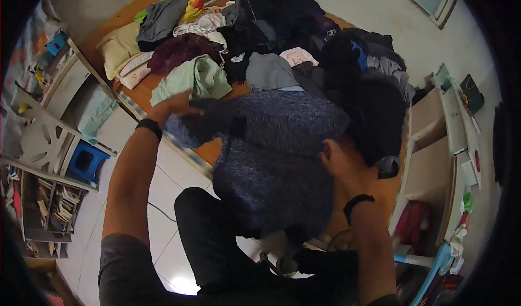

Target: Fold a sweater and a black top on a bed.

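Note:
A heathered blue-grey knit top (pixel 281 143) is spread out before me, its near end hanging over the bed's edge by my legs. My left hand (pixel 179 106) is at the left sleeve, fingers stretched along the cloth; blur hides whether they grip it. At the top's right side, my right hand (pixel 334 156) has its fingers curled around the edge of the fabric. A pale green garment (pixel 199 78) lies just beyond my left hand. Black clothing (pixel 374 114) is heaped past my right hand.
Behind the top, piled clothes include a grey garment (pixel 268 71) and a maroon one (pixel 183 53). A yellow pillow (pixel 118 47) lies at the wooden bed's (pixel 358 184) far left. A blue plastic stool (pixel 86 159) and bookshelf (pixel 49 208) stand left; open shelving (pixel 429 163) borders the right.

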Action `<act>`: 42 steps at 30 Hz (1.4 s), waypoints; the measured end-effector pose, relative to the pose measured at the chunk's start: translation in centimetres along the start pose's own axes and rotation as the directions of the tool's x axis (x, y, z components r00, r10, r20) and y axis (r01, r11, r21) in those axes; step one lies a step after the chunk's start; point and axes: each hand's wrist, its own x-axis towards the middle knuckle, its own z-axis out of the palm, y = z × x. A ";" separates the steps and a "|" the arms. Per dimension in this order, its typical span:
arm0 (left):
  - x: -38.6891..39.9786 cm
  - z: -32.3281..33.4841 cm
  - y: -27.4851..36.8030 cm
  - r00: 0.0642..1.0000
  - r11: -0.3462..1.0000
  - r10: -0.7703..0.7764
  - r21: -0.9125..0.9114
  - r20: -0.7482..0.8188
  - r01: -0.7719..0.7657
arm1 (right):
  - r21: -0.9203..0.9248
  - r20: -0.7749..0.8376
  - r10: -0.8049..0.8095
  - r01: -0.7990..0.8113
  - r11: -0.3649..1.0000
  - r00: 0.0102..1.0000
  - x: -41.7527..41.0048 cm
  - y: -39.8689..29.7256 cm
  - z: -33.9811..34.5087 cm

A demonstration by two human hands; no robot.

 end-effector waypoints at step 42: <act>3.5 19.8 5.6 0.953 0.909 -0.072 -0.412 -0.294 -0.058 | 0.939 -0.012 0.387 -0.123 0.321 0.922 2.7 2.1 -0.6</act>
